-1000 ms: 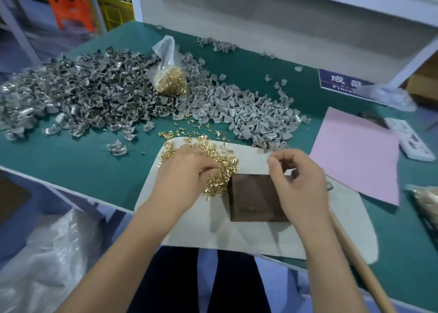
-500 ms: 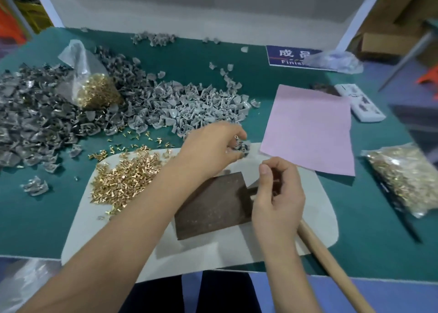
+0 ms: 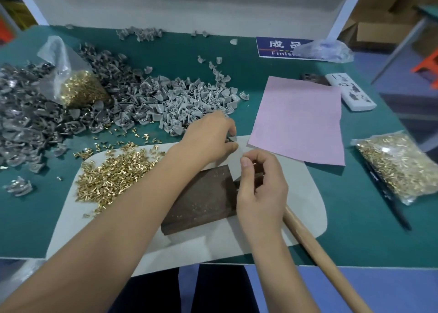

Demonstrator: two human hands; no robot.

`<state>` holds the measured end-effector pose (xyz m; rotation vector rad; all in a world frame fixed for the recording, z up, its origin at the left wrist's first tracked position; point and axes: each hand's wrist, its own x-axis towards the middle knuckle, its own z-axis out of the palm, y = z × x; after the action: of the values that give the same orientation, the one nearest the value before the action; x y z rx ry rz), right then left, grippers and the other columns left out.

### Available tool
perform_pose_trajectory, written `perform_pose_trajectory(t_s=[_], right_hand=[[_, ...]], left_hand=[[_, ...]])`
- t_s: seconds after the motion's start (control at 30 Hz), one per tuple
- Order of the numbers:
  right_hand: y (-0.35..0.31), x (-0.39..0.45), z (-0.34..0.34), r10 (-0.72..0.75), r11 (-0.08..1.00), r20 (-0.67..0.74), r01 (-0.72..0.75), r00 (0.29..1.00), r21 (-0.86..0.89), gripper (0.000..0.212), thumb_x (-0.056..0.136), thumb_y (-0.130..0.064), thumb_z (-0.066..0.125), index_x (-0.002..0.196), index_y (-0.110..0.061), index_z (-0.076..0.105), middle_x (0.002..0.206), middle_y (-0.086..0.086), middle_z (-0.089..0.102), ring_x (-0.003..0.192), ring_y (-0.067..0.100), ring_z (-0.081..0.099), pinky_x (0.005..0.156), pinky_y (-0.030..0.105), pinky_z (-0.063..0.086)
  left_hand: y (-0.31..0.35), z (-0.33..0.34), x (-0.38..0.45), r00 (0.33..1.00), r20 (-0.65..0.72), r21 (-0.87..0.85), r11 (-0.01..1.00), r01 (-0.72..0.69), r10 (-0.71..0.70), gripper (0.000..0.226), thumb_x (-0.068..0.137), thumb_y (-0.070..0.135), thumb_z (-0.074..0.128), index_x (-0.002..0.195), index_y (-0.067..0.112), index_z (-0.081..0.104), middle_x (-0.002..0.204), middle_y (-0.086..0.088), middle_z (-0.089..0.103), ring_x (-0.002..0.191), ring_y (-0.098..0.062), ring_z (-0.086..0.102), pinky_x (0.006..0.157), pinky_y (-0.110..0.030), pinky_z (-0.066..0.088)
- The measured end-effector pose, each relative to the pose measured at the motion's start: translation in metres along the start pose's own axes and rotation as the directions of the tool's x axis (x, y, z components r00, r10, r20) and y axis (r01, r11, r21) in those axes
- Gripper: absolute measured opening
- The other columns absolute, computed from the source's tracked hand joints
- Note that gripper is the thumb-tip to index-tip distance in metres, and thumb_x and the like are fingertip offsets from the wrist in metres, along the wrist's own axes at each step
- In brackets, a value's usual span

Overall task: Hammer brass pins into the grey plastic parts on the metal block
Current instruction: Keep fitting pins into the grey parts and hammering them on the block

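Observation:
A dark metal block [image 3: 201,199] lies on a white mat [image 3: 305,199] at the table's front. My left hand [image 3: 211,137] reaches over the block's far side and pinches a small grey plastic part [image 3: 232,139] just above the mat. My right hand [image 3: 260,189] hovers over the block's right end, its thumb and finger closed on a brass pin [image 3: 253,163]. A wooden hammer handle [image 3: 320,258] runs out from under that hand towards the lower right; the head is hidden. Loose brass pins [image 3: 113,177] are heaped on the mat's left part.
A wide heap of grey plastic parts [image 3: 132,99] covers the table's left and middle. A clear bag of pins [image 3: 75,87] sits in that heap, another bag of pins [image 3: 398,168] at the right. A pink sheet [image 3: 301,120], a white remote [image 3: 350,92] and a blue sign [image 3: 277,47] lie further back.
My left hand left the pin heap and moved right to the grey parts, where it picked one up. My right hand stayed by the block. The camera view swung right.

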<state>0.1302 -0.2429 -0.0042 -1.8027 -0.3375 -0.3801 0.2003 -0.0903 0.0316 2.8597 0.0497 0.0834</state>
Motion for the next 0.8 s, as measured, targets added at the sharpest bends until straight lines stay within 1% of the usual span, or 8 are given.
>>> perform_pose_trajectory(t_s=[0.1, 0.2, 0.3, 0.37, 0.43, 0.53, 0.7, 0.8], right_hand=[[-0.001, 0.0, 0.0, -0.009, 1.0, -0.002, 0.009, 1.0, 0.0, 0.008, 0.101, -0.021, 0.055, 0.101, -0.026, 0.061, 0.093, -0.007, 0.062, 0.084, 0.025, 0.06, 0.073, 0.047, 0.05], [0.0, 0.0, 0.001, -0.011, 1.0, -0.003, 0.011, 1.0, -0.002, 0.007, 0.1, -0.021, 0.055, 0.102, -0.022, 0.062, 0.094, -0.005, 0.062, 0.085, 0.026, 0.06, 0.074, 0.049, 0.05], [0.001, 0.0, 0.001, -0.002, 1.0, -0.007, 0.002, 1.0, 0.005, 0.007, 0.1, -0.021, 0.054, 0.102, -0.021, 0.062, 0.093, -0.004, 0.063, 0.084, 0.026, 0.061, 0.073, 0.049, 0.051], [0.0, 0.0, 0.001, 0.002, 1.0, -0.021, -0.002, 1.0, 0.012, 0.007, 0.1, -0.021, 0.054, 0.1, -0.023, 0.061, 0.092, -0.004, 0.063, 0.083, 0.025, 0.061, 0.073, 0.047, 0.051], [-0.001, 0.0, 0.0, 0.011, 1.0, -0.023, -0.011, 1.0, 0.021, 0.007, 0.099, -0.022, 0.056, 0.097, -0.027, 0.062, 0.089, -0.005, 0.064, 0.082, 0.025, 0.061, 0.072, 0.044, 0.051], [-0.002, 0.0, 0.001, 0.008, 1.0, -0.008, -0.008, 1.0, 0.025, 0.006, 0.096, -0.025, 0.06, 0.093, -0.028, 0.064, 0.086, -0.009, 0.066, 0.08, 0.021, 0.062, 0.071, 0.04, 0.051], [-0.002, -0.003, -0.002, -0.071, 0.997, 0.017, 0.07, 0.997, 0.039, 0.011, 0.101, -0.024, 0.057, 0.097, -0.033, 0.061, 0.091, -0.011, 0.065, 0.085, 0.022, 0.062, 0.075, 0.04, 0.051], [-0.006, -0.01, -0.003, -0.214, 0.977, 0.057, 0.213, 0.975, 0.023, 0.008, 0.102, -0.021, 0.055, 0.103, -0.026, 0.061, 0.095, -0.009, 0.062, 0.09, 0.012, 0.061, 0.08, 0.026, 0.047]], left_hand=[[-0.001, -0.002, 0.006, 0.999, 0.047, 0.008, 1.0, 0.022, -0.022, 0.034, 0.089, 0.049, 0.069, 0.115, 0.027, 0.066, 0.104, 0.004, 0.044, 0.104, -0.024, 0.057, 0.075, -0.034, 0.041], [0.0, -0.006, 0.008, 0.998, 0.061, 0.008, 1.0, 0.003, -0.003, 0.029, 0.087, 0.046, 0.072, 0.111, 0.028, 0.071, 0.103, 0.004, 0.048, 0.099, -0.022, 0.058, 0.072, -0.032, 0.04], [0.002, -0.015, -0.003, 1.0, 0.002, -0.038, 0.999, -0.02, 0.021, 0.027, 0.088, 0.042, 0.072, 0.111, 0.028, 0.071, 0.109, 0.004, 0.053, 0.104, -0.017, 0.056, 0.079, -0.035, 0.047], [0.004, -0.025, -0.021, 0.994, -0.113, -0.175, 0.984, -0.031, 0.011, 0.024, 0.09, 0.038, 0.07, 0.112, 0.028, 0.068, 0.111, 0.007, 0.057, 0.096, -0.004, 0.054, 0.082, -0.029, 0.047], [0.006, -0.034, -0.052, 0.98, -0.195, -0.418, 0.908, -0.039, -0.048, 0.019, 0.091, 0.034, 0.067, 0.109, 0.028, 0.067, 0.104, 0.015, 0.063, 0.087, 0.0, 0.056, 0.073, -0.01, 0.044], [0.007, -0.035, -0.103, 0.977, -0.178, -0.565, 0.825, -0.005, -0.116, 0.014, 0.094, 0.037, 0.063, 0.107, 0.033, 0.066, 0.098, 0.021, 0.067, 0.091, 0.004, 0.06, 0.073, -0.002, 0.041], [-0.002, -0.024, -0.151, 0.965, -0.183, -0.577, 0.815, 0.051, -0.189, 0.014, 0.099, 0.036, 0.056, 0.106, 0.033, 0.068, 0.09, 0.014, 0.069, 0.084, -0.003, 0.062, 0.072, -0.017, 0.046], [-0.003, -0.023, -0.165, 0.954, -0.188, -0.643, 0.763, 0.06, -0.234, 0.008, 0.098, 0.03, 0.061, 0.101, 0.035, 0.066, 0.083, 0.008, 0.068, 0.079, -0.011, 0.064, 0.075, -0.031, 0.05]])
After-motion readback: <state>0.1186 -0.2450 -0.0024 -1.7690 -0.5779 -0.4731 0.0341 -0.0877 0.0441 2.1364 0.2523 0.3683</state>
